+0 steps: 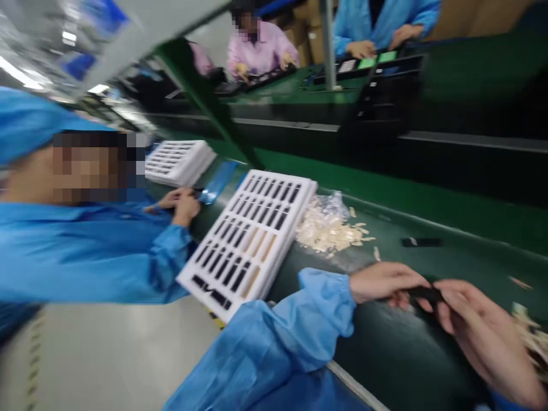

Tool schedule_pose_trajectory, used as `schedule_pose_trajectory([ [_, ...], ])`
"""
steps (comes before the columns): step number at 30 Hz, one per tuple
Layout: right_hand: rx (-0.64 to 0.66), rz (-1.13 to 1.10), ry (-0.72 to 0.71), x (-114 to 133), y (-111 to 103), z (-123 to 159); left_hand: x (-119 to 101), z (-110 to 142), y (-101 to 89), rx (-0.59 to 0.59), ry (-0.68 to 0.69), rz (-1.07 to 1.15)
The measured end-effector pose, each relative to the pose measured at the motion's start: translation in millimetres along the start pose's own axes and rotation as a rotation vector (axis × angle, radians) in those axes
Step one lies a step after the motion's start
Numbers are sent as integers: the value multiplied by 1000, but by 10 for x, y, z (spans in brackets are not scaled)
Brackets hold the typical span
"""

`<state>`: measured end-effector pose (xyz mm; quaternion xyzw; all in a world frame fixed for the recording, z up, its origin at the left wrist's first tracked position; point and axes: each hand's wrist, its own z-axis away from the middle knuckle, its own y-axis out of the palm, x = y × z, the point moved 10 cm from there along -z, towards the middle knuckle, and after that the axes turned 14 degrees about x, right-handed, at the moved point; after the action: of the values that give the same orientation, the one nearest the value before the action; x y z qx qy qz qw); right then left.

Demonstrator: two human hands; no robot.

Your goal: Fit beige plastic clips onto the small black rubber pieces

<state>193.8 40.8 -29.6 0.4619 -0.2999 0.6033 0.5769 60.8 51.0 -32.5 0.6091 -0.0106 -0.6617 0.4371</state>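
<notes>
Two bare hands over a green conveyor belt [385, 359]: left hand [387, 283] and right hand [488, 342], fingers pressed together, pinching one slim black part [426, 294] between them just above the belt. Beside them, pale scraps [329, 231] by a clear plastic bag [334, 202]; one further black piece [422, 242]. Next, a white foam tray [282, 180] of slotted black and tan pieces. Beyond, a co-worker's hands [177, 204] near a second foam tray [177, 162]. Farthest, across the line, a person in pink [257, 57] and a person in blue [385, 23].
</notes>
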Motion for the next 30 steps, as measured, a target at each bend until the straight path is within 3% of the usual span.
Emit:
schedule_pose_trajectory([
  [2, -106, -159, -115, 104, -218, -32, 15, 40, -115, -99, 34, 40],
  [4, -254, -274, -355, 283, -436, -18, 58, 41, -159, -132, 32, 63],
  [5, -254, -256, -402, 321, -444, -37, 73, 32, -151, -127, 27, 67],
  [10, -126, 222, -367, 248, -112, -112, 22, 20, -68, -98, 38, 69],
  [12, -168, 429, -386, 284, -48, -120, -5, 25, -67, -101, 48, 73],
  [15, -318, 771, -510, 547, -6, -171, -13, 24, -70, -93, 54, 64],
  [18, -293, 1044, -600, 736, 147, -366, -4, 23, -64, -82, 59, 63],
  [22, -206, 1158, -605, 724, 236, -499, -15, 33, -48, -84, 59, 56],
  [30, -240, 1059, -709, 762, 257, -201, -99, 70, -130, -152, 84, 21],
])
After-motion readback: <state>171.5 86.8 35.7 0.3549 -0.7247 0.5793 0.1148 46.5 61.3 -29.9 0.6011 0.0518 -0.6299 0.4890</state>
